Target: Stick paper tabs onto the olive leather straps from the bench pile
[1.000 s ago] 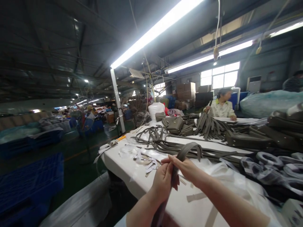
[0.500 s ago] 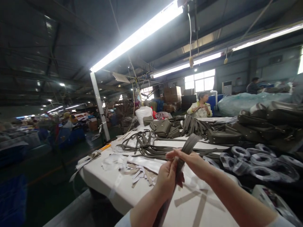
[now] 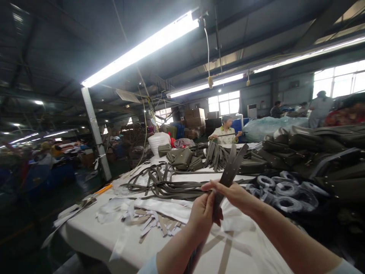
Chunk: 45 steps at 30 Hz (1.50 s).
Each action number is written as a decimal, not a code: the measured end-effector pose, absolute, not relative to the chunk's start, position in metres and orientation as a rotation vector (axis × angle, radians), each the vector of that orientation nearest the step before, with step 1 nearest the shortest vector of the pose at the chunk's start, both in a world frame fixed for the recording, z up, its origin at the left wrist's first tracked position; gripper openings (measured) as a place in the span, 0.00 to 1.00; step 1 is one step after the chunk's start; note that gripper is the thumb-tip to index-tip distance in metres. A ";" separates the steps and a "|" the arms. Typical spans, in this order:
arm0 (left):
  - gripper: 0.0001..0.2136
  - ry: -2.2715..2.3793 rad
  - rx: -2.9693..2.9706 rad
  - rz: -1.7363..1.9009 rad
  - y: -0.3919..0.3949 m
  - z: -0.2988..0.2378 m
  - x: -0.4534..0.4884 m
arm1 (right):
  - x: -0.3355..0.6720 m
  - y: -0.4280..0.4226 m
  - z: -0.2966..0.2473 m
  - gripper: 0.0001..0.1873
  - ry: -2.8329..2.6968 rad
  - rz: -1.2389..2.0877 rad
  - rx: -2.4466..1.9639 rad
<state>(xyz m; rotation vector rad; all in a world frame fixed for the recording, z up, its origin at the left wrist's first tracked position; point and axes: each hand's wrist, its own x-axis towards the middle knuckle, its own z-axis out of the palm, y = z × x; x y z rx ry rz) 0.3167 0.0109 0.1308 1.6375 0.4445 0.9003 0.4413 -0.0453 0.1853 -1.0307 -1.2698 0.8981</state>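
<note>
Over the white table point(image 3: 94, 228), the left hand point(image 3: 201, 211) pinches two dark straps point(image 3: 227, 171) between thumb and fingers, their punched ends jutting up and slightly apart. The right hand point(image 3: 234, 195) grips the same straps, its forefinger laid across them, the other fingers partly hidden. Paper scraps point(image 3: 161, 222), a strap tangle point(image 3: 167, 189) and, farther back, olive bags point(image 3: 182, 159) lie on the table.

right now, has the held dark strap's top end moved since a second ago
Yes, upward: in view, the dark strap arched below the draped strap bundle; now its tips point up, level with that bundle's top.
</note>
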 end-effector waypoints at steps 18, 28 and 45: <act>0.30 0.297 1.649 0.905 0.006 0.169 0.340 | 0.468 -0.054 0.218 0.33 -1.212 0.791 -1.043; 0.29 0.285 1.659 0.989 0.010 0.183 0.340 | 0.459 -0.046 0.220 0.32 -1.228 0.672 -1.019; 0.27 0.292 1.654 1.021 0.018 0.182 0.318 | 0.449 -0.032 0.227 0.22 -1.181 0.341 -0.893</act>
